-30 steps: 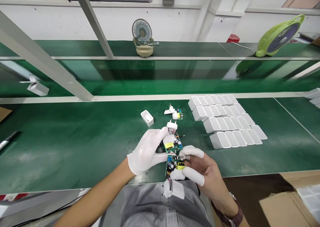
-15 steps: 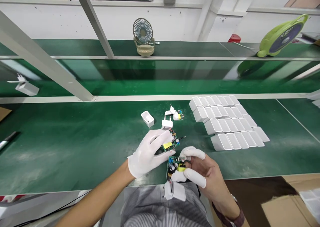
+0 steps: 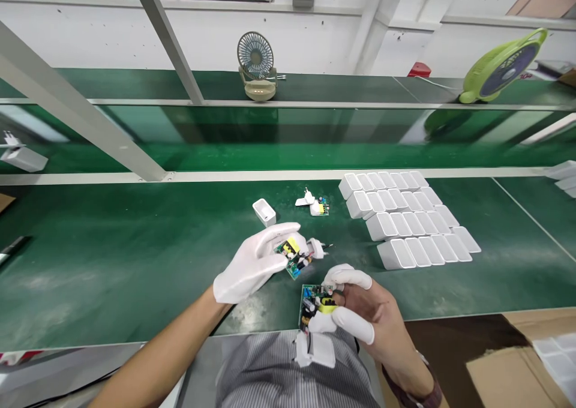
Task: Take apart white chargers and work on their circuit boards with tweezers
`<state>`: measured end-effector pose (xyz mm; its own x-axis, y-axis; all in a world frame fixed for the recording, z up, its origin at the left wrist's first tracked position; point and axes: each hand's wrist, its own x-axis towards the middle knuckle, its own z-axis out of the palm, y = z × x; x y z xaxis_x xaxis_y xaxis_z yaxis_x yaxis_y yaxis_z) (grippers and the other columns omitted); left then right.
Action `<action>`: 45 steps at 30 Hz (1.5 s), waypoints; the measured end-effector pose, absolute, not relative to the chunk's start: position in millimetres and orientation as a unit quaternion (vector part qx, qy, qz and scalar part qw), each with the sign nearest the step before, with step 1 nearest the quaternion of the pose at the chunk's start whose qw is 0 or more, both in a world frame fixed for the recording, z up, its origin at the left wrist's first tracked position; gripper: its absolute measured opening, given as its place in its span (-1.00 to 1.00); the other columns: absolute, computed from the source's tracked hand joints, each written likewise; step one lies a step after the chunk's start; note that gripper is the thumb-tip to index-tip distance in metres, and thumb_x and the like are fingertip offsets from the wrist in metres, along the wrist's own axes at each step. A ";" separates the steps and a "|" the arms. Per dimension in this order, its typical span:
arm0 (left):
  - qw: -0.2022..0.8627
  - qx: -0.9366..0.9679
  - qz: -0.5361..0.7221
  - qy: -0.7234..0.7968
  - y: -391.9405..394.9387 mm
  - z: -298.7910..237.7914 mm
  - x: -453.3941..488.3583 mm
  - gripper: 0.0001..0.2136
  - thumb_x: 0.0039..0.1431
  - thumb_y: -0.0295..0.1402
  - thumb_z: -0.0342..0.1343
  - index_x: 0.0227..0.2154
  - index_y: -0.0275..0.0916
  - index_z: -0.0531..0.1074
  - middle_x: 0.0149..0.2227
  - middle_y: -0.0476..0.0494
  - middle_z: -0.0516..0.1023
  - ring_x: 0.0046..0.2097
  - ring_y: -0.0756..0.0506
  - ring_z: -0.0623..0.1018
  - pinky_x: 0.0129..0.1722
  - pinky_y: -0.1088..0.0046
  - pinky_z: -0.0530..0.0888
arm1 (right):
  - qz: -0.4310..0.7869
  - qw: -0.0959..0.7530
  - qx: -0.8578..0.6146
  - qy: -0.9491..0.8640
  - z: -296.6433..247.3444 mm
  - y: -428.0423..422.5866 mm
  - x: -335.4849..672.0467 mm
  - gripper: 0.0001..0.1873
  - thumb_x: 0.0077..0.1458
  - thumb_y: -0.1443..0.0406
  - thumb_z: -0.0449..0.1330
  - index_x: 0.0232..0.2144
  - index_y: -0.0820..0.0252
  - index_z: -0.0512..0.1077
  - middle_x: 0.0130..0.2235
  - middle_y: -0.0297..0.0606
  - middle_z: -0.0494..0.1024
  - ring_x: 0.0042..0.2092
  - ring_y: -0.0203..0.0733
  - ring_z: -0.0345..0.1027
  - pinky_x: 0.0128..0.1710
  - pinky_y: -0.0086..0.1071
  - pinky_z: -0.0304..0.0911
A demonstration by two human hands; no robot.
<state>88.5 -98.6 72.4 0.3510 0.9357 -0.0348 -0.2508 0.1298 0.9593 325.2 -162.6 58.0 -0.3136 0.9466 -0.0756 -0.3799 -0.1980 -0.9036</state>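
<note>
Charger circuit board (image 3: 292, 260) swings, plug (image 3: 316, 248) now pointing right.
Left hand (image 3: 252, 261) holds it, fingers half-curled; right hand (image 3: 371, 306) pinches second board (image 3: 308, 305).

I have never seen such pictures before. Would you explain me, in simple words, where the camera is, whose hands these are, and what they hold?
There is no machine: these are one person's own hands, filmed by a camera worn on the head, looking forward and down. The left hand, in a white glove, holds a circuit board with a white plug at its end. The right hand, with white coverings on some fingers, holds another board; a white part is below it. On the green table lie an open white case, a third board and, to the right, rows of similar cases.
</note>
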 end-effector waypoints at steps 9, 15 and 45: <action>0.825 0.253 0.376 0.337 -93.2 69.9 93.1 -0.43 0.27 0.03 -0.13 -0.01 -0.36 0.52 -0.52 -0.19 0.47 -0.48 -0.13 0.44 -0.51 0.33 0.36 | 0.674 0.473 -0.362 -0.438 69.8 -167.1 329.8 -0.63 0.08 0.34 0.37 -0.05 -0.05 0.50 -0.03 -0.13 0.41 -0.11 -0.09 0.37 -0.19 -0.26 0.41; 0.881 0.237 0.235 0.334 -96.0 62.8 94.9 -0.48 0.27 -0.09 -0.10 0.00 -0.45 0.49 -0.63 -0.13 0.46 -0.65 -0.03 0.33 -0.62 0.47 0.21 | 0.684 0.456 -0.346 -0.453 71.2 -164.2 326.2 -0.64 0.12 0.37 0.33 -0.04 -0.05 0.49 -0.02 -0.16 0.41 -0.20 -0.20 0.36 -0.20 -0.31 0.42; 0.883 0.173 0.223 0.376 -102.0 53.4 104.4 -0.49 0.15 0.00 0.12 -0.13 -0.40 0.59 -0.31 -0.30 0.65 -0.34 -0.17 0.60 -0.34 0.40 0.45 | 0.714 0.438 -0.344 -0.424 50.7 -155.6 314.6 -0.61 0.12 0.37 0.34 -0.01 -0.09 0.53 -0.01 -0.22 0.40 -0.33 -0.33 0.36 -0.23 -0.31 0.44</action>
<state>104.4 -102.0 53.4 0.6179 0.5238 -0.5864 -0.2634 0.8406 0.4733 314.6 -155.6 50.7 -0.3796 0.9175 -0.1189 -0.3337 -0.2556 -0.9074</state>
